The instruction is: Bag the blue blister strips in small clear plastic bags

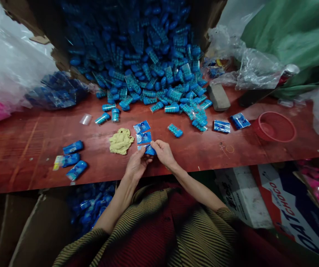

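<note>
"Packet (pixel 150 150) position?"

"At the near edge of the counter (pixel 192 152), between left hand (pixel 136 163) and right hand (pixel 163 152)."

"Fingers?"

"Closed on both hands, pinching the packet from either side."

"Surroundings?"

"Two flat blue packets (pixel 143 138) just beyond; crumpled yellow wad (pixel 121 141) to their left."

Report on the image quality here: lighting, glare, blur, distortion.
Head view: the heaped blue bottles sink into deep shadow toward the top; glare streaks the clear plastic bag at right; the garment below looks dark and soft; the printed carton at lower right seems stretched, probably by a wide lens; fine print on the blue packet between left hand and right hand is unreadable.
</note>
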Action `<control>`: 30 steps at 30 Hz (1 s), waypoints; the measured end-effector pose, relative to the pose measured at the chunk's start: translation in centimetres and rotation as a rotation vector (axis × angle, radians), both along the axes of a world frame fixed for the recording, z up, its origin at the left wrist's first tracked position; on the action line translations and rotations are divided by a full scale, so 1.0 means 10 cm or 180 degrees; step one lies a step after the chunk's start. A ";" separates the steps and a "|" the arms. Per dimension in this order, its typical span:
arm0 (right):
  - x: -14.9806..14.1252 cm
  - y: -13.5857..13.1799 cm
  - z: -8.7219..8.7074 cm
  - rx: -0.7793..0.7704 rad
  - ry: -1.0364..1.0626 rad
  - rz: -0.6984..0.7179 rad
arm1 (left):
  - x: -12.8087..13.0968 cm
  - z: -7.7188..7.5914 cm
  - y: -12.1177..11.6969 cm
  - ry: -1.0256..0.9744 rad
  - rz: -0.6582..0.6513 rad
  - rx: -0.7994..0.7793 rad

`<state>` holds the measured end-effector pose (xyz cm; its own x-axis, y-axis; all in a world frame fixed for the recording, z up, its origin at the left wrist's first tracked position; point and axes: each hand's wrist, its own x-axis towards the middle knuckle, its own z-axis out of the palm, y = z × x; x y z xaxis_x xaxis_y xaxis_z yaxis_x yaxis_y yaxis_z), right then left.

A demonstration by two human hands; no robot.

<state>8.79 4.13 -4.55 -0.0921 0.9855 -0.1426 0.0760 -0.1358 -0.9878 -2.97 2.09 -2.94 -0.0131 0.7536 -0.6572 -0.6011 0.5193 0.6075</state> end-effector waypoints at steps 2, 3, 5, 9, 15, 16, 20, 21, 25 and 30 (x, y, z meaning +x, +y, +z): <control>0.04 0.02 0.01 0.0014 -0.0046 0.0024 | -0.02 0.03 0.00 -0.0036 -0.0210 -0.0125; 0.06 0.03 0.02 -0.0003 -0.0038 0.0033 | -0.03 0.04 -0.01 -0.0030 -0.0249 -0.0165; 0.09 0.05 0.06 -0.0098 0.0080 0.0057 | -0.03 0.06 -0.02 -0.0020 -0.0167 -0.0228; 0.12 0.05 0.12 -0.0377 0.0519 0.0112 | 0.00 0.04 -0.03 -0.0150 0.0249 -0.0465; 0.17 0.01 0.17 -0.0812 0.0939 0.0202 | 0.02 0.07 0.01 -0.0361 0.0309 -0.0811; 0.18 0.01 0.18 -0.0820 0.1005 0.0194 | 0.01 0.08 0.01 -0.0412 0.0296 -0.0805; 0.18 0.01 0.23 -0.0796 0.1160 0.0273 | 0.01 0.10 -0.01 -0.0515 0.0173 -0.0748; 0.17 0.01 0.24 -0.0798 0.1168 0.0301 | 0.02 0.10 -0.02 -0.0505 0.0153 -0.0732; 0.17 -0.01 0.29 -0.0812 0.1183 0.0252 | 0.04 0.10 -0.03 -0.0392 0.0273 -0.0690; 0.18 -0.02 0.27 -0.0721 0.1088 0.0260 | 0.06 0.05 -0.06 -0.0264 0.0263 -0.0483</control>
<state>10.59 3.94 -1.83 -0.2484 0.9202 -0.3027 -0.2315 -0.3598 -0.9039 -2.35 1.52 -2.40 -0.0118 0.6443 -0.7647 -0.6902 0.5481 0.4724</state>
